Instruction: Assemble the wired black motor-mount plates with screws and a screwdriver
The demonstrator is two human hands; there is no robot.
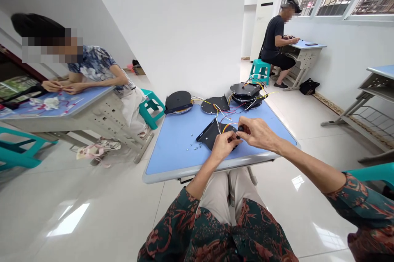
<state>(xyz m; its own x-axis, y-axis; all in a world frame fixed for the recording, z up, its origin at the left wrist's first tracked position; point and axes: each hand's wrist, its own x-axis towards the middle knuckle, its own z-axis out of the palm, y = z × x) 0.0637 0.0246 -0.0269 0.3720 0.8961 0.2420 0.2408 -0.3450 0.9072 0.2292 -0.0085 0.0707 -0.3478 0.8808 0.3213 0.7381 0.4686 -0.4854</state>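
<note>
My left hand (223, 147) grips a black metal plate (212, 133) near the table's front edge, with yellow, red and white wires (229, 126) running from it. My right hand (257, 133) pinches a small black part (240, 129) just above that plate, its fingertips close to my left hand. My hands hide part of the plate. Several small silver screws (192, 146) lie loose to the left of it on the blue table (172, 159). Farther off stand a black disc unit (178, 101), a wired black disc (214, 105) and a stack of black discs (246, 94).
A co-worker (95, 65) works at a blue table on the left, with pink-and-white material on it. Another person (273, 38) sits at a far desk by the windows. Teal stools stand nearby, a bag (308, 86) rests on the tiled floor, and a desk stands at the right.
</note>
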